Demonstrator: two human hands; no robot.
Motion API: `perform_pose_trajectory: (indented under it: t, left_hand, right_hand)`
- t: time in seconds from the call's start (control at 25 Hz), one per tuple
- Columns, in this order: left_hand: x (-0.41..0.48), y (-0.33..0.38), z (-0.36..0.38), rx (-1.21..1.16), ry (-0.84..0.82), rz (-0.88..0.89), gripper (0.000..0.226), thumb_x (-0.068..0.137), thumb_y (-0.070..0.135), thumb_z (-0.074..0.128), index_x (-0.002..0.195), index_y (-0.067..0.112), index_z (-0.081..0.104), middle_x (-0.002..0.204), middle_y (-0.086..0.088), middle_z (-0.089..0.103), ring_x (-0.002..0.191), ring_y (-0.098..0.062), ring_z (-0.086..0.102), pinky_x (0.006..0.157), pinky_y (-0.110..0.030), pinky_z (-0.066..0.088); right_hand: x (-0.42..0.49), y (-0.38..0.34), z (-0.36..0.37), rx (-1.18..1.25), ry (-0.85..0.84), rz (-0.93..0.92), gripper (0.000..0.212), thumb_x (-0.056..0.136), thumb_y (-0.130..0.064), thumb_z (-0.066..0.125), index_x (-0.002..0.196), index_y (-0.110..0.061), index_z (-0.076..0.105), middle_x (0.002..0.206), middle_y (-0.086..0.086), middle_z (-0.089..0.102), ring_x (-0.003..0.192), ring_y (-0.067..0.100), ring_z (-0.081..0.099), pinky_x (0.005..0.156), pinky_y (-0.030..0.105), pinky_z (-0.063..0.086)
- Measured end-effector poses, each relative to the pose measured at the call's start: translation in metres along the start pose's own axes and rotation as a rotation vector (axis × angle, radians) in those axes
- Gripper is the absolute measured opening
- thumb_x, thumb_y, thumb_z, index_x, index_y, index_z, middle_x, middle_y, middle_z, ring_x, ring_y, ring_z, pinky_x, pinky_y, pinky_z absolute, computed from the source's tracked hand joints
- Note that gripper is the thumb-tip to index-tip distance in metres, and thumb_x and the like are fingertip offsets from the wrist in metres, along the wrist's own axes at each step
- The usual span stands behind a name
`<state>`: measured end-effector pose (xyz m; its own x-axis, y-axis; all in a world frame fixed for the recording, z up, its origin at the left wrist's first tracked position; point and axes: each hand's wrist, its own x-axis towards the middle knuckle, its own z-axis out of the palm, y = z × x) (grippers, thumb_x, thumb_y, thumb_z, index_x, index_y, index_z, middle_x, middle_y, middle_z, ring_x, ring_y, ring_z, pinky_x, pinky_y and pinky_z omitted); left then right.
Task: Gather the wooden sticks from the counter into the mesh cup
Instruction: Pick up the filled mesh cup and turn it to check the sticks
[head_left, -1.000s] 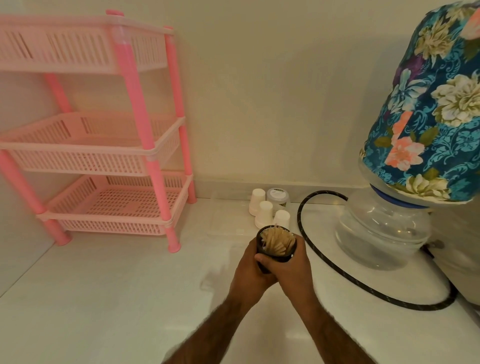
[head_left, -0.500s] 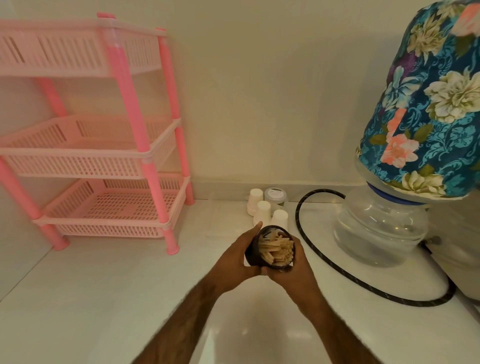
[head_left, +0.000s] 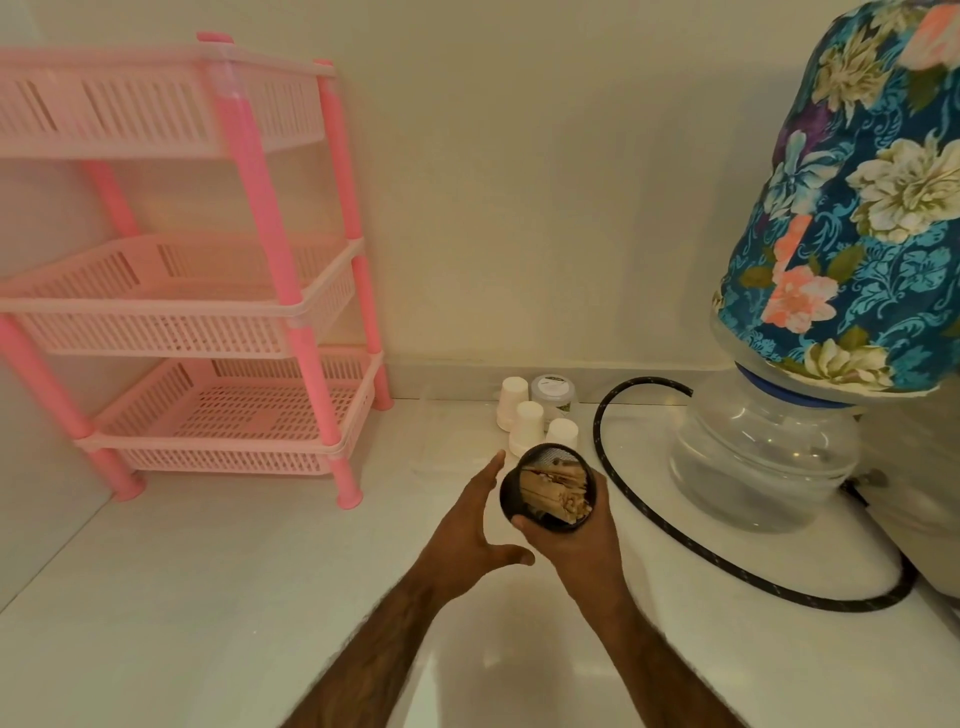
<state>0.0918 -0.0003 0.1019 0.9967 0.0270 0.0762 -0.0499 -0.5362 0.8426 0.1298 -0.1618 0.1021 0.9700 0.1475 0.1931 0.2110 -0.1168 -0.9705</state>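
Observation:
The black mesh cup (head_left: 550, 460) is tilted toward me above the white counter (head_left: 208, 597), its mouth showing a bundle of wooden sticks (head_left: 556, 499) inside. My right hand (head_left: 576, 540) grips the cup from below and from the right side. Just left of the cup, my left hand (head_left: 467, 519) is off it, with fingers straight and the thumb spread. No loose sticks show on the counter.
A pink three-tier basket rack (head_left: 208, 291) stands at the back left. Three white paper cups (head_left: 527, 421) and a small jar (head_left: 553, 392) sit by the wall. A black hose (head_left: 675, 535) loops around a water jug (head_left: 763, 457) under a floral cover (head_left: 857, 208).
The cup has tipped further toward me. My left hand has let go of it and opened beside it, while my right hand keeps holding it.

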Motion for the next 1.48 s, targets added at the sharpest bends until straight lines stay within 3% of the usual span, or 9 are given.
perform_pose_trajectory:
  t: [0.12,0.36,0.48,0.68,0.92,1.16,1.32,1.4,1.48]
  left_hand:
    - [0.0,-0.005,0.003,0.047,0.022,0.01,0.116,0.067,0.048,0.088,0.155,0.045,0.012,0.16,0.019,0.027,0.145,-0.004,0.029,0.118,-0.037,0.034]
    - [-0.001,-0.004,0.003,0.008,0.1,0.093,0.098,0.073,0.039,0.086,0.148,0.05,0.025,0.15,0.026,0.039,0.138,0.006,0.037,0.113,-0.018,0.037]
    - [0.0,-0.005,0.002,-0.059,0.126,0.11,0.092,0.072,0.037,0.087,0.145,0.048,0.032,0.148,0.023,0.044,0.137,0.0,0.042,0.112,-0.023,0.04]
    - [-0.001,-0.008,-0.006,0.05,0.109,0.04,0.114,0.067,0.048,0.087,0.151,0.055,0.01,0.158,0.025,0.026,0.14,0.004,0.032,0.109,-0.018,0.034]
    - [-0.006,-0.011,-0.002,0.044,0.105,0.047,0.111,0.068,0.041,0.089,0.152,0.044,0.017,0.157,0.017,0.033,0.142,-0.002,0.034,0.115,-0.026,0.037]
    - [-0.006,-0.013,-0.001,0.006,0.117,0.077,0.104,0.07,0.037,0.089,0.15,0.046,0.023,0.153,0.021,0.038,0.139,0.002,0.038,0.112,-0.02,0.039]
    - [-0.006,-0.016,0.002,-0.049,0.103,0.069,0.101,0.07,0.029,0.09,0.146,0.05,0.028,0.149,0.022,0.042,0.137,-0.002,0.042,0.108,-0.018,0.041]
    - [-0.007,-0.014,0.002,-0.011,0.113,0.079,0.097,0.07,0.036,0.089,0.142,0.056,0.027,0.144,0.032,0.041,0.134,0.006,0.041,0.103,-0.006,0.037]
    - [-0.008,-0.013,0.002,-0.001,0.124,0.079,0.096,0.07,0.04,0.087,0.144,0.051,0.028,0.146,0.029,0.04,0.134,0.007,0.04,0.103,-0.005,0.036]
  right_hand:
    - [-0.001,-0.003,0.003,-0.006,0.028,-0.037,0.089,0.055,-0.02,0.096,0.12,-0.049,0.043,0.114,-0.036,0.055,0.112,-0.019,0.049,0.081,0.001,0.046]
    - [-0.012,-0.001,0.013,-0.007,-0.012,-0.063,0.089,0.056,-0.018,0.095,0.122,-0.048,0.042,0.121,-0.029,0.053,0.118,-0.008,0.051,0.088,0.007,0.048]
    - [-0.015,0.0,0.017,-0.013,-0.045,-0.061,0.087,0.06,-0.014,0.093,0.122,-0.047,0.043,0.125,-0.027,0.051,0.12,-0.001,0.051,0.091,0.009,0.047]
    - [-0.005,0.0,0.008,-0.016,-0.04,-0.058,0.089,0.06,-0.017,0.093,0.122,-0.051,0.04,0.124,-0.03,0.049,0.12,0.002,0.05,0.092,0.012,0.047]
    - [-0.008,-0.001,0.009,-0.095,-0.072,-0.096,0.092,0.06,-0.021,0.093,0.12,-0.063,0.038,0.118,-0.045,0.049,0.119,-0.019,0.045,0.085,0.001,0.044]
    - [-0.01,0.003,0.009,-0.142,-0.092,-0.125,0.085,0.06,-0.024,0.093,0.122,-0.049,0.041,0.123,-0.031,0.051,0.119,-0.013,0.049,0.087,0.004,0.046]
    - [-0.013,0.005,0.01,-0.171,-0.13,-0.138,0.085,0.062,-0.03,0.091,0.128,-0.045,0.04,0.131,-0.018,0.053,0.124,0.004,0.052,0.096,0.017,0.049]
    - [-0.011,0.007,0.007,-0.176,-0.114,-0.142,0.085,0.063,-0.029,0.091,0.128,-0.048,0.04,0.131,-0.023,0.051,0.124,0.0,0.05,0.095,0.011,0.046]
    - [-0.008,0.004,0.005,-0.192,-0.111,-0.152,0.086,0.063,-0.028,0.091,0.13,-0.047,0.039,0.132,-0.021,0.052,0.125,-0.002,0.05,0.096,0.01,0.045]
